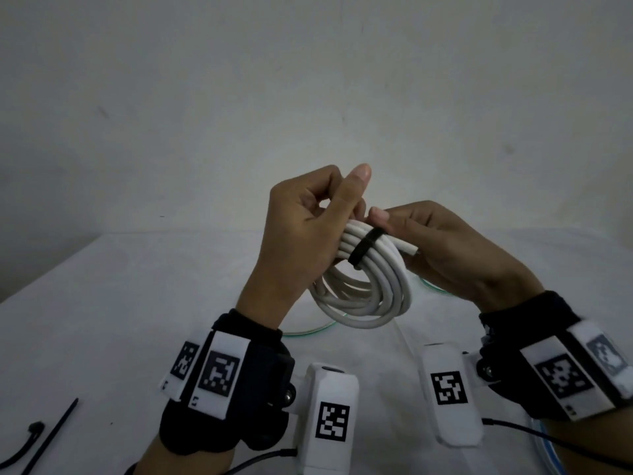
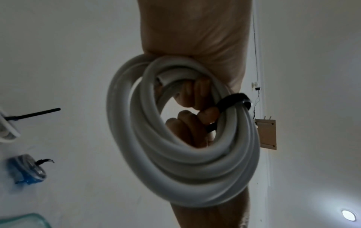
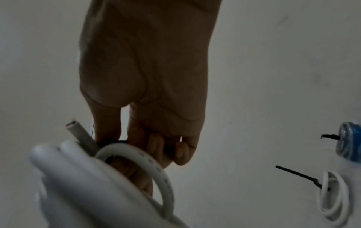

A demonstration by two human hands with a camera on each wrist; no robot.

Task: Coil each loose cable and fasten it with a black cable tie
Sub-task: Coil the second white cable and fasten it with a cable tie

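Your white coil [image 1: 363, 289] hangs in the air above the table [image 1: 137, 303], held between both hands; every place below is given relative to it. Your left hand [image 1: 301, 228] grips the coil's upper left arc, fingers curled through the loop, forefinger sticking up free. Your right hand [image 1: 442, 248] is at the upper right, thumb and fingers pinching at the black cable tie [image 1: 364, 246], which already wraps the bundle across its strands at the top. The tie's head and tail sit on the far side of the coil, under your right fingers [image 2: 208, 115]; whether the tail is through the head I cannot tell.

The coil's loop stands roughly upright, facing you; the tie runs crosswise to the strands. The right hand is nearer the tie, so the pull is likely its job, away from the coil while the left braces. The cut cable end [image 1: 409, 249] pokes out just right of the tie, touching your right palm side, and may snag.

Well left and below the coil: 2 spare ties [image 1: 51, 437]. Well off on the table, 1 tied blue coil [image 3: 349, 141] and 1 tied white coil [image 3: 334, 195].
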